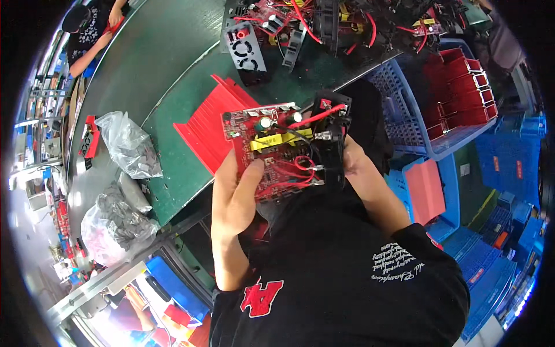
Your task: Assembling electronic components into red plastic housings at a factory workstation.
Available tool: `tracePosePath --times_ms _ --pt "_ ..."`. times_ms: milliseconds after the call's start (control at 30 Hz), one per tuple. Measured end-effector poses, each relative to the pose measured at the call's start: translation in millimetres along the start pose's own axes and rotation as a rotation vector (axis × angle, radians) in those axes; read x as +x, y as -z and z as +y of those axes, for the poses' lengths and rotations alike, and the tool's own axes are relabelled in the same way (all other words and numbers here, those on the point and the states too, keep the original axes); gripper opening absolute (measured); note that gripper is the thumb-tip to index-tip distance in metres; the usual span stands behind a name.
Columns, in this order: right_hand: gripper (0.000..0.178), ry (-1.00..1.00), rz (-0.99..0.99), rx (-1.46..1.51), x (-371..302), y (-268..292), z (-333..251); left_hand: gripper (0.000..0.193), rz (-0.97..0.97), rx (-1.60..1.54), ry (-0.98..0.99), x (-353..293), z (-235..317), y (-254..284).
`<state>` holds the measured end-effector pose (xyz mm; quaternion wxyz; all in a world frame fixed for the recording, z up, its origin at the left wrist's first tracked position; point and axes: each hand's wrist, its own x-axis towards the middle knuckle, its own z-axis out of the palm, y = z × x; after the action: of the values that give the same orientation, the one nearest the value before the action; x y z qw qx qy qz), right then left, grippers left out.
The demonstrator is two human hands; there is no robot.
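A red circuit board [272, 165] is held in front of my body, over the near edge of the bench. It carries a yellow-wrapped transformer [280, 140], capacitors and red and black wires. My left hand [234, 194] grips its left side, with the thumb lying on the board's face. My right hand [355, 159] is closed round the black end panel [332, 159], which is joined to the board by wires; some of its fingers are hidden behind the panel. Just beyond the board, a red ribbed metal housing [205, 124] lies on the green bench [173, 191].
Several wired boards and a silver fan panel [247, 49] crowd the far bench. Plastic bags of dark parts [130, 144] lie at left. A blue crate [399, 107] with red housings stands at right, above a blue bin [451, 196]. Another person [92, 34] works at far left.
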<state>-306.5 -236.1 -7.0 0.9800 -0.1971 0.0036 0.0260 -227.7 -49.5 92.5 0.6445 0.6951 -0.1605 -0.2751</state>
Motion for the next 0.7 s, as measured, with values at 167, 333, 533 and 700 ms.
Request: tracePosePath --times_ms 167,333,533,700 --pt "0.075 0.121 0.051 0.146 -15 43 24 0.054 -0.097 0.100 0.094 -5 -1 17" --pt "0.091 0.112 0.009 0.089 -39 76 8 0.033 -0.147 1.489 -0.531 35 -9 91" --pt "0.076 0.102 0.278 0.161 -51 57 26 0.031 0.095 1.405 -0.647 29 -71 118" --pt "0.096 0.234 0.313 -0.392 -40 36 36 0.028 0.275 1.255 -0.648 36 -87 108"
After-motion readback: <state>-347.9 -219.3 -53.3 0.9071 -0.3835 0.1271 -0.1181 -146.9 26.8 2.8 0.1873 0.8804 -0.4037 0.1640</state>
